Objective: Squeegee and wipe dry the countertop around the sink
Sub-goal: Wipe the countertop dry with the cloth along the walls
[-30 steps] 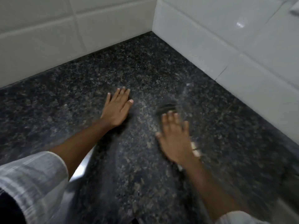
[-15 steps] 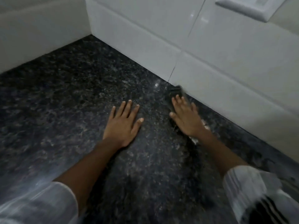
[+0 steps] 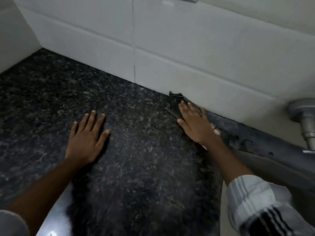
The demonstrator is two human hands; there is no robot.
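Observation:
The dark speckled granite countertop (image 3: 136, 159) fills the middle of the view. My left hand (image 3: 87, 135) lies flat on it, fingers spread, holding nothing. My right hand (image 3: 196, 123) presses palm-down on a dark cloth (image 3: 175, 98) at the seam where the counter meets the wall. The cloth's frayed end sticks out beyond my fingertips, and most of it is hidden under the hand. A small pale bit shows by my right wrist; I cannot tell what it is.
White wall tiles (image 3: 187, 57) rise behind the counter and meet a side wall at the far left corner. A metal tap pipe (image 3: 306, 123) comes out of the wall at the right. A shiny steel sink edge (image 3: 56, 218) shows at the bottom left.
My right hand slid the cloth away from the left hand, to the right, up against the foot of the wall. My left hand stayed flat on the counter. The view swung right.

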